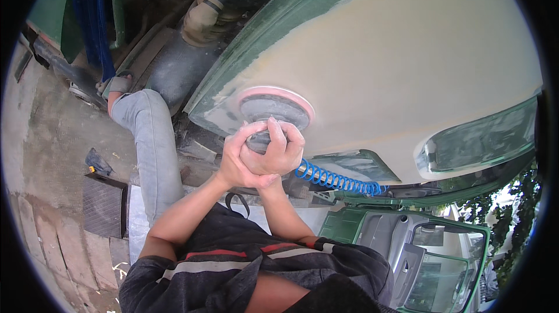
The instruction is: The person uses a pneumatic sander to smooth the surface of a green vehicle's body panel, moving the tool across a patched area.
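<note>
Both hands are wrapped around a round power sander with a dark body [258,142] and a wide pink-rimmed disc [279,109]. My left hand [234,158] grips it from the left, pressed against my right hand [284,149], whose fingers curl over the body. White dust coats the fingers. The disc rests, slightly tilted, on a large curved vehicle panel [407,62], mostly covered in smooth beige filler with green paint along its edge. From beside my right hand a blue coiled hose [338,179] runs off to the right. The palms hide part of the sander.
Two window openings, one glazed-looking [483,138], lie at the panel's right. A green vehicle door [442,255] stands at the lower right. My jeans-clad leg [154,150] is bent at left. A blue cloth [90,22] hangs at the upper left. A dark mat [103,205] lies on the floor.
</note>
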`<state>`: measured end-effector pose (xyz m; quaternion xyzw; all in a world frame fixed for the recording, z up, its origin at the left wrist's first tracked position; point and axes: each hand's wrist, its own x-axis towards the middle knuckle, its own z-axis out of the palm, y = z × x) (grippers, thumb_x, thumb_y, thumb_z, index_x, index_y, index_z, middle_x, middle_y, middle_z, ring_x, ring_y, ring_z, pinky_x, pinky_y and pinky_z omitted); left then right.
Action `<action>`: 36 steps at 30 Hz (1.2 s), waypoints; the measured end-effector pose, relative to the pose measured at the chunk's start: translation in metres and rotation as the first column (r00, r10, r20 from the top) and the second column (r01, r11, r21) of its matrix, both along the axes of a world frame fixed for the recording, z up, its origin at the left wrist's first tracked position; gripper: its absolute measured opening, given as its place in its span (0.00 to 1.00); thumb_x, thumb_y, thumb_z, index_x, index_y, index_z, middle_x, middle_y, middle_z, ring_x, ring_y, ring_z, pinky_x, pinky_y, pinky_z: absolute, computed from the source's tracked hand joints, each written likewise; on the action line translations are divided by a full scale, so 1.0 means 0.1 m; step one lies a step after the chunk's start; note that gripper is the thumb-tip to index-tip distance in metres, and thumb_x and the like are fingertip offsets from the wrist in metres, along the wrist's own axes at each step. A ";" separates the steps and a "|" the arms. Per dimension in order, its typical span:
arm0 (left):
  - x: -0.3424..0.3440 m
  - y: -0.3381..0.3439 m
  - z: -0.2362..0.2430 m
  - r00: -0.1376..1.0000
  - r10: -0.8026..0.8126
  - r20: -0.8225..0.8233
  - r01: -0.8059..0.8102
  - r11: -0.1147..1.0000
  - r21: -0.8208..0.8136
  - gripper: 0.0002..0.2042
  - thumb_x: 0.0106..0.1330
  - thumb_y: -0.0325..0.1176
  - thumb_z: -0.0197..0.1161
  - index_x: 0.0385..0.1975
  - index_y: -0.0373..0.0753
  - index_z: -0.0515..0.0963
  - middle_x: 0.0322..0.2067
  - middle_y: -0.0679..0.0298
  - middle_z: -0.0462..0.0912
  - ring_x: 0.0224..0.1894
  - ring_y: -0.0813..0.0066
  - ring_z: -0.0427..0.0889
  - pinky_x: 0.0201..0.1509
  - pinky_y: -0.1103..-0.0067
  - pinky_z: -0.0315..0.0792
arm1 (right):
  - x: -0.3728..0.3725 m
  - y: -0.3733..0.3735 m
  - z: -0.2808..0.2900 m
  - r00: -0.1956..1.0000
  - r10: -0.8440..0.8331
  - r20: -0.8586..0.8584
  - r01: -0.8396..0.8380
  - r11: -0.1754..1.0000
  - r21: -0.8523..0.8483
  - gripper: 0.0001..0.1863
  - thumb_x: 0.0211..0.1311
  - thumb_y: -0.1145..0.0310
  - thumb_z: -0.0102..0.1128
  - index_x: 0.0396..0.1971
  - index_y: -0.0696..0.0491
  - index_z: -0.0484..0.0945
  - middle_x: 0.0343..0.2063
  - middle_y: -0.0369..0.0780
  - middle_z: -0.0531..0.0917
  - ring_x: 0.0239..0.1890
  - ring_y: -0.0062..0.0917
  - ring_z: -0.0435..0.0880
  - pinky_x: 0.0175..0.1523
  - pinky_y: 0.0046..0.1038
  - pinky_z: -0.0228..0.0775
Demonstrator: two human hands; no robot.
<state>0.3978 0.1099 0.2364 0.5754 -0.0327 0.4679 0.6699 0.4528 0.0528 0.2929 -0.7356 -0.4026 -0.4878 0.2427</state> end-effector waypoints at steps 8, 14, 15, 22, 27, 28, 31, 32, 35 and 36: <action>0.13 0.08 0.78 0.995 0.023 0.098 -0.041 0.983 0.176 0.47 0.35 0.44 0.85 0.60 0.33 0.73 0.49 0.50 0.86 0.48 0.55 0.89 0.54 0.68 0.81 | 0.04 0.10 0.71 0.996 -0.044 0.078 0.033 0.990 0.139 0.21 0.44 0.65 0.77 0.42 0.46 0.82 0.41 0.39 0.78 0.33 0.33 0.81 0.34 0.34 0.69; 0.25 -0.11 1.20 0.980 -0.127 0.154 0.114 0.990 0.089 0.40 0.41 0.39 0.81 0.59 0.38 0.74 0.46 0.54 0.87 0.43 0.59 0.90 0.48 0.70 0.84 | 0.03 0.38 1.15 0.970 -0.197 0.146 0.106 0.875 0.472 0.07 0.50 0.82 0.56 0.30 0.57 0.78 0.28 0.42 0.75 0.31 0.34 0.76 0.32 0.36 0.62; 0.24 -0.12 1.29 0.981 -0.138 0.136 0.127 0.988 0.088 0.39 0.42 0.38 0.81 0.59 0.40 0.75 0.44 0.56 0.88 0.41 0.60 0.91 0.45 0.71 0.86 | 0.06 0.34 1.20 0.965 -0.212 0.155 0.114 0.869 0.481 0.07 0.51 0.82 0.55 0.30 0.57 0.78 0.28 0.42 0.75 0.31 0.34 0.76 0.32 0.36 0.62; 0.58 -0.15 1.84 0.963 -0.015 0.269 -0.004 0.998 0.067 0.39 0.41 0.38 0.80 0.59 0.38 0.74 0.40 0.50 0.89 0.38 0.55 0.92 0.43 0.68 0.88 | 0.31 0.28 1.69 0.981 -0.072 0.181 0.023 0.965 0.260 0.11 0.48 0.77 0.62 0.34 0.55 0.78 0.32 0.42 0.76 0.35 0.35 0.78 0.37 0.35 0.67; 0.80 -0.52 2.65 0.879 -0.084 0.469 0.105 0.994 -0.018 0.39 0.38 0.42 0.79 0.54 0.32 0.76 0.37 0.45 0.88 0.35 0.51 0.91 0.42 0.65 0.87 | 0.35 -0.26 2.36 0.957 -0.232 0.177 0.207 0.967 0.148 0.15 0.46 0.72 0.67 0.37 0.54 0.78 0.35 0.43 0.77 0.38 0.35 0.80 0.39 0.35 0.71; 0.83 -0.54 2.90 0.870 -0.119 0.479 0.134 0.991 0.003 0.38 0.38 0.43 0.79 0.52 0.30 0.77 0.35 0.44 0.88 0.34 0.51 0.91 0.42 0.65 0.86 | 0.31 -0.33 2.48 0.953 -0.251 0.170 0.230 0.963 0.139 0.16 0.46 0.72 0.68 0.38 0.53 0.78 0.35 0.43 0.77 0.39 0.36 0.81 0.40 0.35 0.71; 0.97 -0.26 3.43 0.931 -0.061 0.360 0.011 0.990 0.139 0.37 0.40 0.44 0.79 0.52 0.31 0.78 0.33 0.47 0.88 0.35 0.54 0.91 0.45 0.70 0.86 | 0.35 -0.16 2.70 0.978 -0.174 0.113 0.163 0.981 0.102 0.19 0.45 0.69 0.71 0.40 0.52 0.78 0.37 0.43 0.77 0.40 0.36 0.82 0.42 0.35 0.73; 0.96 -0.32 3.52 0.925 -0.044 0.377 -0.001 0.993 0.119 0.37 0.41 0.45 0.79 0.52 0.31 0.78 0.32 0.47 0.88 0.35 0.54 0.91 0.45 0.70 0.86 | 0.32 -0.22 2.78 0.972 -0.211 0.102 0.200 0.974 0.103 0.20 0.44 0.68 0.72 0.40 0.52 0.78 0.37 0.43 0.78 0.41 0.36 0.82 0.42 0.35 0.74; 0.89 -0.48 3.04 0.896 -0.087 0.434 0.077 0.996 0.040 0.40 0.41 0.46 0.80 0.57 0.32 0.76 0.37 0.48 0.89 0.39 0.57 0.92 0.50 0.69 0.85 | 0.19 -0.35 2.68 0.958 -0.280 0.068 0.275 0.959 0.073 0.23 0.43 0.66 0.75 0.42 0.51 0.79 0.39 0.43 0.78 0.43 0.36 0.83 0.44 0.34 0.76; 0.81 -0.49 2.63 0.897 -0.138 0.420 0.134 0.990 0.038 0.42 0.42 0.46 0.80 0.59 0.33 0.74 0.41 0.48 0.88 0.43 0.58 0.91 0.53 0.68 0.84 | 0.15 -0.40 2.47 0.956 -0.281 0.081 0.277 0.959 0.057 0.24 0.43 0.65 0.75 0.43 0.51 0.79 0.40 0.43 0.78 0.43 0.36 0.83 0.45 0.34 0.77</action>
